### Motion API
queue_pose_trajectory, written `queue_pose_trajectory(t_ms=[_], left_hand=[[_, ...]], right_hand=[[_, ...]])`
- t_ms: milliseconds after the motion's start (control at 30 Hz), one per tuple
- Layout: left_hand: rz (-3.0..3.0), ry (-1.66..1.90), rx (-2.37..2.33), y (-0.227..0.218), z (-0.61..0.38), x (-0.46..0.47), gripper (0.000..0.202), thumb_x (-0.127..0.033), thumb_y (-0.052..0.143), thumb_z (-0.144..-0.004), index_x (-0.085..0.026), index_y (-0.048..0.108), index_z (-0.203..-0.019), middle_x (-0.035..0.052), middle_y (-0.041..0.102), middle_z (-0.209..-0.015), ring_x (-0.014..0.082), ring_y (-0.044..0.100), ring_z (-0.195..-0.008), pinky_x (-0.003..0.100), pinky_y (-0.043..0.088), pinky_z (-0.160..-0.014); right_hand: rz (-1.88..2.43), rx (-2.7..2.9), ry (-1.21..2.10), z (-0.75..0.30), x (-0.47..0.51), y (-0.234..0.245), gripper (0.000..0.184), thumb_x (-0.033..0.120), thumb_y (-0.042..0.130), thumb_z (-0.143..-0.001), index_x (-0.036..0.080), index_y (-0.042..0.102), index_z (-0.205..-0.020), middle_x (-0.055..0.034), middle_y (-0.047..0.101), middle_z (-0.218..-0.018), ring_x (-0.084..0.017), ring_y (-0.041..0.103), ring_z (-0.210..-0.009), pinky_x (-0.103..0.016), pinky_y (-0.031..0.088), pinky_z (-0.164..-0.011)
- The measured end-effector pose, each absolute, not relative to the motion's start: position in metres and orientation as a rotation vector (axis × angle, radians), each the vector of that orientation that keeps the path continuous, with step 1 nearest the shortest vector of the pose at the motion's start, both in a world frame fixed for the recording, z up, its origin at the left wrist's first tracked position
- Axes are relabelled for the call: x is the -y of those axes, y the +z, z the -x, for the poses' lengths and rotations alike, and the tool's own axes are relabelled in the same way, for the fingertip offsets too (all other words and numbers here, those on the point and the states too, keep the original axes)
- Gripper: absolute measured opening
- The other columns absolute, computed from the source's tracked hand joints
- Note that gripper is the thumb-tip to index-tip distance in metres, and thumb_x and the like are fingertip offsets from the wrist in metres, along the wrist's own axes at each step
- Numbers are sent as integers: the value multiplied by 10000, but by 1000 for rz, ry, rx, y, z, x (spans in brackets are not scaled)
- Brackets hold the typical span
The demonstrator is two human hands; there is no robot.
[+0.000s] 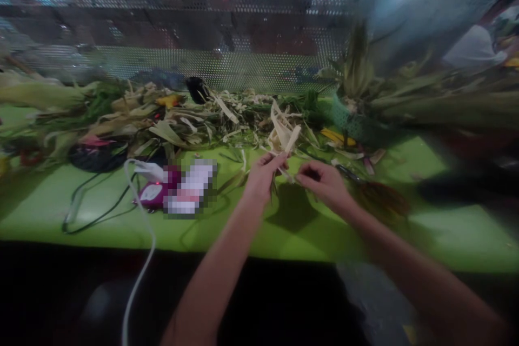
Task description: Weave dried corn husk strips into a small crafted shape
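Note:
Pale dried husk strips [284,132], gathered in a loose bunch, stand up from my left hand [263,175], whose fingers are closed round their lower end. To the right, my right hand [324,183] has thumb and fingertips pinched together beside a thin pale strip [287,174] that hangs below the bunch. Whether the fingertips grip that strip is too blurred to tell. Both hands are above the green tabletop [300,240]. Behind them lies a heap of dry leaves and husks [227,113].
Left of my hands lie a pixelated phone-like slab [191,189], a purple device [152,194] and a white cable [140,259] running off the front edge. A green basket [352,119] with leafy stalks stands at right. Perforated metal [259,67] backs the table.

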State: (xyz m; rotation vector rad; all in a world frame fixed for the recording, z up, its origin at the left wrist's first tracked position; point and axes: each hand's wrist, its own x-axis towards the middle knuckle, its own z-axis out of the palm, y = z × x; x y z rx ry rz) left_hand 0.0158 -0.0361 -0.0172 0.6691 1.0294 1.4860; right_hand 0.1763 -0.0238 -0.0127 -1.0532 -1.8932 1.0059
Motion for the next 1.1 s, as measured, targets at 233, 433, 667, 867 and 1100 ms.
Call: queue_pose_trajectory(t_ms=[233, 433, 667, 867, 1100], left_hand=[[-768, 1212, -1008, -17, -24, 42, 303, -375, 806, -633, -130, 632, -672, -6, 577, -584, 54, 463, -483, 198, 347, -479], [-925, 1101, -1023, -18, -26, 42, 297, -373, 790, -667, -127, 624, -657, -8, 564, -568, 57, 461, -492, 196, 351, -488], [-848, 1144, -989, -20, -25, 42, 253, -336, 795, -668, -119, 671, -708, -5, 579, -584, 50, 483, -504, 180, 365, -491], [-598, 1341, -948, -22, -25, 39, 305, -337, 836, -615, -127, 675, -767, -15, 604, -633, 40, 493, -499, 170, 392, -478], [-604, 1340, -914, -21, -31, 41, 375, -363, 854, -584, -140, 683, -833, -36, 600, -634, 37, 483, -481, 170, 420, -470]], right_hand=[[1045, 1562, 1092, -184, 5, -12, 283, 469, 696, -781, 195, 638, -819, -2, 587, -735, -109, 450, -592, -239, 360, -515], [1052, 1498, 1056, -183, 7, -7, 267, 373, 726, -753, 187, 566, -647, 33, 480, -599, -101, 403, -567, -246, 334, -526], [1085, 1488, 1069, -186, 4, -4, 274, 409, 713, -765, 192, 572, -676, 33, 491, -612, -103, 423, -560, -252, 355, -531], [1079, 1524, 1295, -181, 9, -9, 338, 510, 711, -745, 182, 638, -775, 0, 593, -713, -99, 448, -572, -241, 372, -517], [1100, 1367, 1436, -167, 17, -14, 351, 450, 789, -645, 171, 675, -824, 8, 605, -705, -83, 444, -548, -231, 350, -491]])
